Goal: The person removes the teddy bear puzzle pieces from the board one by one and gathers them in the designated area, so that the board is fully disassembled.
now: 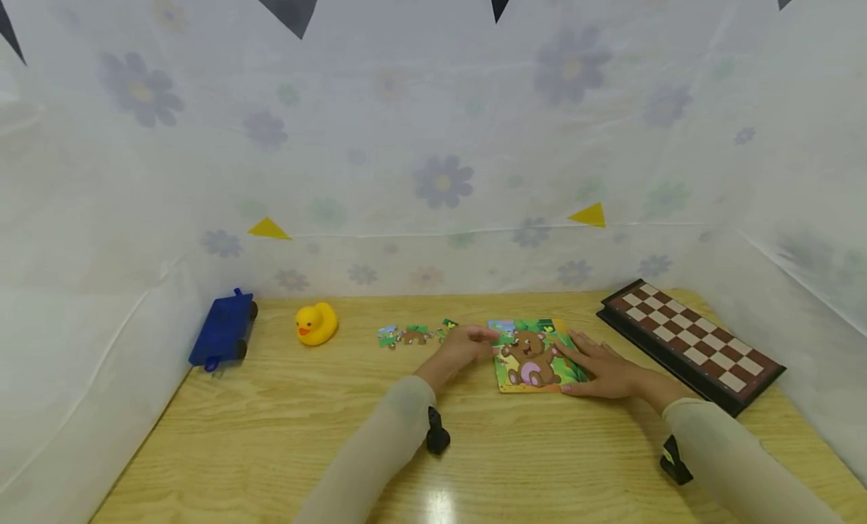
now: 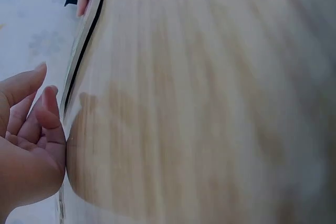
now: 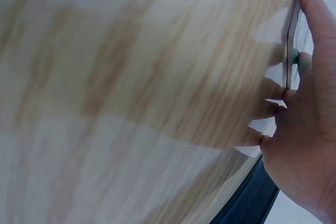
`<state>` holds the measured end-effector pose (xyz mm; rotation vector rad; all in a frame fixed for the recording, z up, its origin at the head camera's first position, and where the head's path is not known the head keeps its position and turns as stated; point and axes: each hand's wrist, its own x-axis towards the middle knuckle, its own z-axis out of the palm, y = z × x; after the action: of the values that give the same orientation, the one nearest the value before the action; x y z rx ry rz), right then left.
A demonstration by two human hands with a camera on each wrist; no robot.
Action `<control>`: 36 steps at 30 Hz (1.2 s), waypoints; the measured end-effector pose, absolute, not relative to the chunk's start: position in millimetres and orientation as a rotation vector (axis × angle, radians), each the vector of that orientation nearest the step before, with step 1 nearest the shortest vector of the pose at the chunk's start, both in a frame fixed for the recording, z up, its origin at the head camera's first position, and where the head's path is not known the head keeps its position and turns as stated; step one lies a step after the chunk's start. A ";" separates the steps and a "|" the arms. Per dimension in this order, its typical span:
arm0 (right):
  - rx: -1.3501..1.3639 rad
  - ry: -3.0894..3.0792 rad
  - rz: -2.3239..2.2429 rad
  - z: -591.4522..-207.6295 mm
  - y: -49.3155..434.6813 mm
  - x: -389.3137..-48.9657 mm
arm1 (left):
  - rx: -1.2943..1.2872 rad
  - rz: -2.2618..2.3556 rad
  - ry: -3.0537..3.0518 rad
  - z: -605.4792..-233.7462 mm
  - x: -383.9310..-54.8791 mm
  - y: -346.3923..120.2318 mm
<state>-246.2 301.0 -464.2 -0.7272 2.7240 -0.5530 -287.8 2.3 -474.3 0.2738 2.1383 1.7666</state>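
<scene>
A square bear jigsaw puzzle (image 1: 531, 367) lies flat on the table, its picture a brown bear on green. My left hand (image 1: 462, 346) is at its left side, fingertips reaching the upper left edge. In the left wrist view that hand (image 2: 31, 135) rests its lower edge on the table, fingers loosely bent and nothing between them. My right hand (image 1: 603, 368) lies along the puzzle's right side, fingers spread, the fingertips on its border. The right wrist view shows this hand (image 3: 310, 108) low beside the thin board edge (image 3: 290, 51). Loose jigsaw pieces (image 1: 415, 335) lie left of my left hand.
A yellow rubber duck (image 1: 316, 324) and a blue toy cart (image 1: 223, 330) stand at the back left. A folded checkered game board (image 1: 691, 336) lies slanted at the right, close to my right forearm. White flowered cloth (image 1: 443, 230) walls in the table (image 1: 271, 434).
</scene>
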 end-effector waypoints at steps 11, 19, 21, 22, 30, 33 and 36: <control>-0.730 2.722 -0.550 -463.5 299.5 -247.7 | 0.376 1.553 2.306 -472.7 -289.0 11.8; -0.736 2.720 -0.551 -466.5 299.8 -247.2 | 0.409 1.340 2.461 -470.1 -291.9 18.1; -0.733 2.721 -0.550 -466.2 300.4 -246.9 | 0.398 1.332 2.460 -468.6 -292.6 19.2; -0.732 2.722 -0.553 -465.9 300.7 -246.9 | 0.393 1.335 2.456 -467.4 -292.7 19.7; -0.714 2.717 -0.538 -456.6 299.0 -244.5 | 0.368 1.400 2.413 -463.0 -294.8 24.2; -0.741 2.730 -0.536 -451.4 294.1 -243.7 | 0.349 1.419 2.398 -465.0 -296.6 24.3; -0.781 2.735 -0.533 -451.1 289.3 -244.5 | 0.338 1.426 2.384 -466.6 -297.6 22.9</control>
<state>-244.5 289.3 -451.1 -0.7815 2.7353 -0.5332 -297.6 22.9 -466.6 0.3379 2.3842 1.4261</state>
